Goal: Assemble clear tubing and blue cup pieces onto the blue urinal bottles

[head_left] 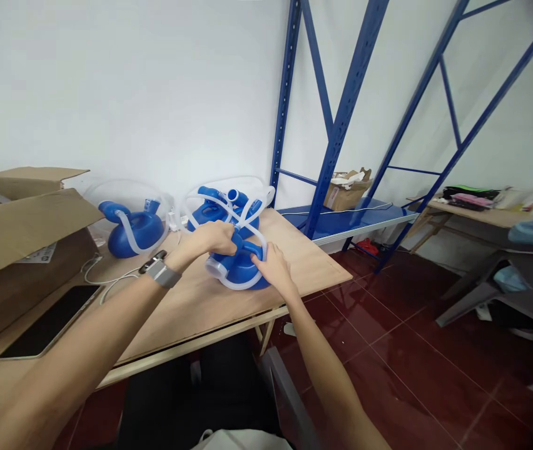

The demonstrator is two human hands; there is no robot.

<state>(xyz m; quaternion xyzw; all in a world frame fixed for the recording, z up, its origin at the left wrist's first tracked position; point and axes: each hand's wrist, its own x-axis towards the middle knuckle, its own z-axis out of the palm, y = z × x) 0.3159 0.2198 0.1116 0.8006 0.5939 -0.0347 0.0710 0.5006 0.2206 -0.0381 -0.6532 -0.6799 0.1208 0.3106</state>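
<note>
A blue plastic jug-like container (243, 270) with a clear tube (229, 282) looped around it sits near the right end of the wooden table (186, 306). My left hand (213, 239), with a watch on its wrist, is closed over the container's top near its neck. On the container's right side, my right hand (271, 265) grips it next to its blue spout. Two more blue containers with clear tubes stand behind: one directly behind (222, 209), one farther left (130, 230).
An open cardboard box (17, 237) fills the table's left side, with a dark tablet (48, 325) lying flat in front of it and a white cable nearby. A blue metal rack (336, 131) stands behind the table. At the right are a desk and a grey chair (492, 287).
</note>
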